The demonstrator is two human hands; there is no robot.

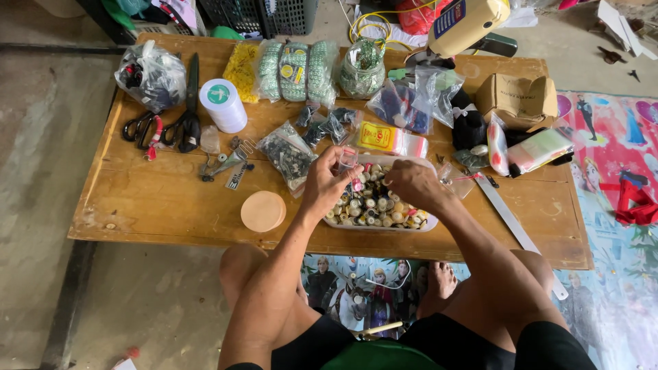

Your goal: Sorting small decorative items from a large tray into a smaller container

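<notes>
The left hand pinches a small clear plastic bag just above the tray of thread bobbins at the table's near centre. The bag looks light, limp and slippery; hold its top edge. The right hand curls over the bobbins; its grip cannot be told.

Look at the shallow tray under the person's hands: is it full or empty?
Full. The tray on the wooden table is packed with small spools; the left hand and right hand hover over them.
</notes>
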